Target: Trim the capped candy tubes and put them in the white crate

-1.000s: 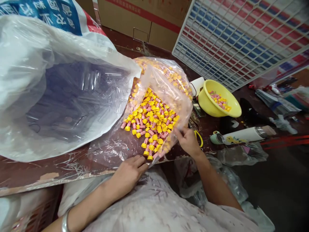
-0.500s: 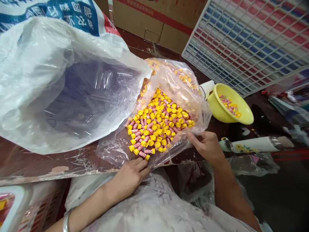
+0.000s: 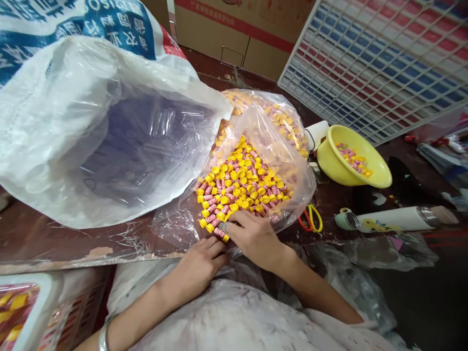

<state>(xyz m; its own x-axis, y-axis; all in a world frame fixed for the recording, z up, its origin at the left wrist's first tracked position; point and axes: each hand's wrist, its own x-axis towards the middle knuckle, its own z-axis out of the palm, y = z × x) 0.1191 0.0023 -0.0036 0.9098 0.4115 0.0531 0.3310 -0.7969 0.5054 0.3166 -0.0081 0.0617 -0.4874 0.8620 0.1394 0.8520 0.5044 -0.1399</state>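
Note:
Several small pink-patterned pieces with yellow caps (image 3: 243, 180) lie in the mouth of a clear plastic bag (image 3: 288, 170). My left hand (image 3: 204, 261) rests at the bag's near edge by the table edge, fingers curled together; what they hold, if anything, is hidden. Over the front of the pile is my right hand (image 3: 252, 239), its thumb and fingertips close around a small greyish thing too small to make out. To the left, a large white sack (image 3: 73, 131) gapes open, with clear plastic pieces (image 3: 146, 146) inside.
A yellow bowl (image 3: 336, 165) with more pieces stands at the right, near scissors (image 3: 314, 218) and a white flask (image 3: 395, 219). A white wire rack (image 3: 373, 73) and cardboard boxes (image 3: 219, 29) are behind. At the lower left is a white basket (image 3: 47, 297).
My right hand has let go of the bag's right edge and moved left onto the front of the pile. The scissors now show. My left hand has barely moved.

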